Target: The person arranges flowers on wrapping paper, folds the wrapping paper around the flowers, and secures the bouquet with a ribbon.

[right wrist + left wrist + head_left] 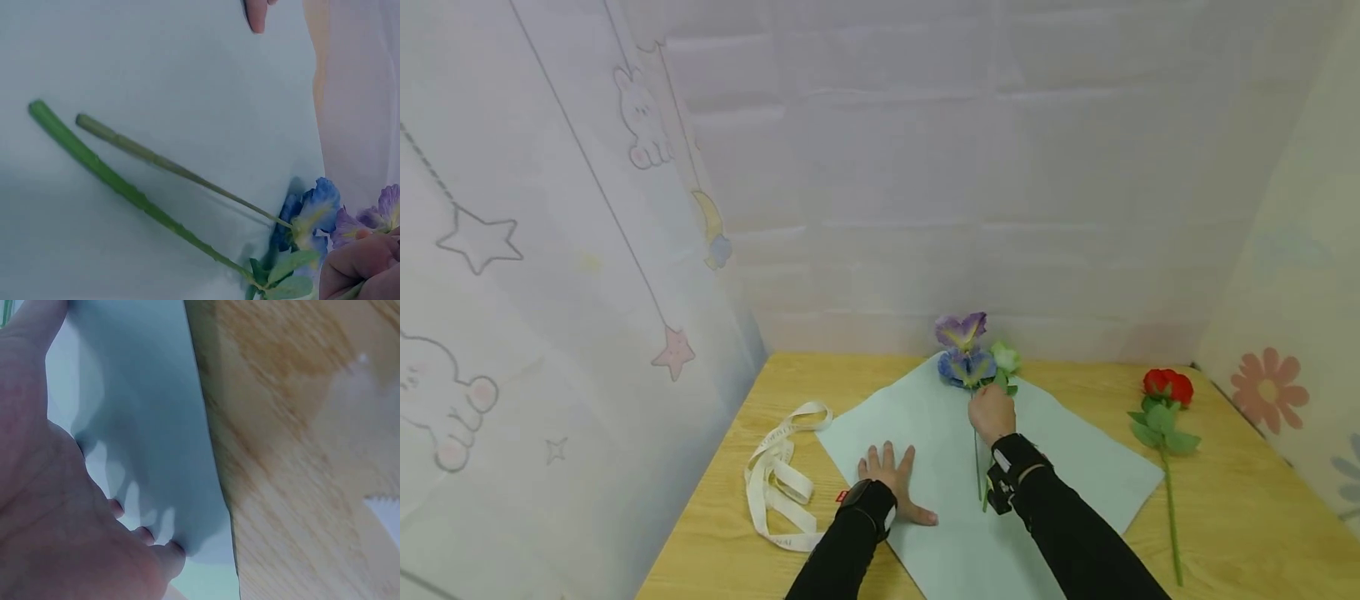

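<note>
My left hand (891,482) lies spread on a pale blue-green sheet of wrapping paper (925,433), pressing it near its left edge. On the upper part of the paper, my right hand (992,414) has its fingers curled round a flower stem, partly hidden. Close to it are a purple flower (961,331), a blue flower (966,367) and a whitish-green flower (1004,357). Two stems show against the paper in the right wrist view: a thick green stem (119,184) with leaves and a thinner brownish stem (156,160) reaching the blue flower.
A loosely looped cream ribbon (775,475) with printed letters lies left of the paper on the wooden table (700,542). A red flower (1168,387) with a long green stem rests at the right. Fabric-like walls (962,208) stand behind and at both sides.
</note>
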Motion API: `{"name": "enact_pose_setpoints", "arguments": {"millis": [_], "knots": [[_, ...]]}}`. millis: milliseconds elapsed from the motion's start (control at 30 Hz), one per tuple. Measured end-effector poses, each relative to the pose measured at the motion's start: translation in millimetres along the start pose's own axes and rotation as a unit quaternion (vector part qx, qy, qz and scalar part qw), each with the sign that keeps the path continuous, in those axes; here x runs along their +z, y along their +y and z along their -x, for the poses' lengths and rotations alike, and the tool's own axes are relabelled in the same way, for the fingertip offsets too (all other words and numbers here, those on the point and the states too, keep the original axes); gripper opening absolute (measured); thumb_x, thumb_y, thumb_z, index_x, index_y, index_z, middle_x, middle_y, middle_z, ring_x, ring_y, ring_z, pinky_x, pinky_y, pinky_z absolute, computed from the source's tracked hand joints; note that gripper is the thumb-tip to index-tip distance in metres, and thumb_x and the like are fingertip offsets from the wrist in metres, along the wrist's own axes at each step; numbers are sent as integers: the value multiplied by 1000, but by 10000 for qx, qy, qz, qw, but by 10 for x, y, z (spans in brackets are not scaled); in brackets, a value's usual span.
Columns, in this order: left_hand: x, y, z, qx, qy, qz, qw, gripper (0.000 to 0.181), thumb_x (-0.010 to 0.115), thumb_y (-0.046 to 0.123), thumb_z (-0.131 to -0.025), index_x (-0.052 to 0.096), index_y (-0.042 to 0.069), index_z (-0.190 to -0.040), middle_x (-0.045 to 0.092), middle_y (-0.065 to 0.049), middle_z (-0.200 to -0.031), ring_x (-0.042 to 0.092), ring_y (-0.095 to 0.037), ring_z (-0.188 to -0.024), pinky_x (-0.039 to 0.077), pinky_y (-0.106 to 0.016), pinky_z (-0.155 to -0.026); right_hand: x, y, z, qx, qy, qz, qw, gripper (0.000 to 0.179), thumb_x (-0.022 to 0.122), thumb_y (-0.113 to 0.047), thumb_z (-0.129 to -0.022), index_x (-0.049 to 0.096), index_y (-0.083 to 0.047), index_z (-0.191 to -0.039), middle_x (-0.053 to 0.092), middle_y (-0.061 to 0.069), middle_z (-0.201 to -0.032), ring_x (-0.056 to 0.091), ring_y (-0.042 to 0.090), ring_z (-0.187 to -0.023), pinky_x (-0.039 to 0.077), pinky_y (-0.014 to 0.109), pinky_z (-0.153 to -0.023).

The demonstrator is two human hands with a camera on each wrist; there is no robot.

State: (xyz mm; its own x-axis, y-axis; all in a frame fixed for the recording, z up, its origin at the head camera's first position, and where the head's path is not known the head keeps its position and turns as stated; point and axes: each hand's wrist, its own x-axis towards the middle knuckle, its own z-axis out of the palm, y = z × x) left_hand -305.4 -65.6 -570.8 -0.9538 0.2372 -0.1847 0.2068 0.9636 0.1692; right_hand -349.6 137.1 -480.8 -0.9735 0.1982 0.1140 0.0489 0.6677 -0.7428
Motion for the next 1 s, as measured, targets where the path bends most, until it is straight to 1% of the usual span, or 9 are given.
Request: {"name": "enact_pose_setpoints", "arguments": {"millis": [100, 167, 267, 400, 533, 700, 800, 933, 1000], "knots": [[25, 27, 18, -33, -11, -50, 10000, 120, 79, 81, -62, 35, 28, -160, 31, -17, -162, 28, -46, -147, 29, -61, -114, 136, 33, 22, -206, 107, 111, 9997, 38, 31, -9, -106, 53, 1, -76, 47, 14, -65, 50, 31, -58, 40, 43, -57], [40, 51, 33, -30, -28, -56, 10000, 120, 79, 82, -61, 36, 28, -160, 31, -17, -161, 28, -47, -146, 29, -61, -114, 206, 76, 31, -275, 137, 241, 9992, 37, 33, -7, -104, 56, 2, -77, 51, 15, -66, 54, 33, -61, 43, 45, -59], [40, 75, 39, -62, -95, -75, 9999, 121, 79, 82, -60, 35, 29, -160, 30, -17, -162, 28, -47, -146, 29, -62, -114, 282, 144, 34, -165, -45, 282, 9995, 38, 34, -5, -103, 51, -2, -69, 44, 11, -61, 47, 28, -56, 39, 42, -56], [-23, 74, 37, -179, -237, -86, 9995, 121, 78, 83, -61, 32, 31, -161, 27, -16, -164, 25, -46, -148, 26, -62, -116, 343, 180, 17, 113, -388, 66, 9992, 36, 33, -8, -102, 42, -9, -67, 34, 5, -60, 33, 20, -53, 29, 35, -53], [-116, 62, 48, -284, -330, -151, 9989, 122, 76, 83, -62, 28, 33, -162, 24, -16, -165, 22, -44, -150, 24, -60, -117, 376, 155, 6, 167, -371, -51, 9992, 32, 37, -8, -98, 41, -11, -66, 34, 3, -61, 32, 20, -53, 28, 34, -52], [-73, 33, 24, -248, -310, -115, 9991, 123, 77, 83, -61, 28, 33, -162, 24, -15, -165, 23, -45, -150, 24, -61, -117, 436, 160, 56, 262, -253, 196, 9991, 38, 48, 0, -87, 37, -16, -55, 29, -2, -52, 29, 17, -48, 26, 31, -46], [-24, 18, 24, -192, -204, -32, 9996, 122, 79, 82, -61, 32, 31, -161, 26, -16, -164, 25, -46, -149, 26, -61, -116, 470, 183, 88, 243, -200, 666, 9973, 32, 53, -2, -85, 45, -11, -55, 43, 3, -52, 43, 20, -48, 36, 36, -44], [-27, 21, 35, -174, -151, 12, 9997, 121, 80, 81, -61, 33, 30, -160, 28, -16, -163, 25, -45, -148, 26, -61, -116, 501, 232, 86, 65, -315, 1113, 9933, 23, 55, -2, -86, 53, -6, -64, 59, 12, -62, 57, 27, -56, 43, 41, -49], [-30, 21, 26, -181, -154, 3, 9997, 121, 79, 81, -61, 33, 30, -161, 27, -16, -164, 25, -45, -148, 26, -61, -116, 519, 262, 77, -82, -381, 1243, 9915, 21, 56, 0, -87, 55, -4, -67, 60, 13, -65, 59, 28, -58, 44, 40, -50]]}}
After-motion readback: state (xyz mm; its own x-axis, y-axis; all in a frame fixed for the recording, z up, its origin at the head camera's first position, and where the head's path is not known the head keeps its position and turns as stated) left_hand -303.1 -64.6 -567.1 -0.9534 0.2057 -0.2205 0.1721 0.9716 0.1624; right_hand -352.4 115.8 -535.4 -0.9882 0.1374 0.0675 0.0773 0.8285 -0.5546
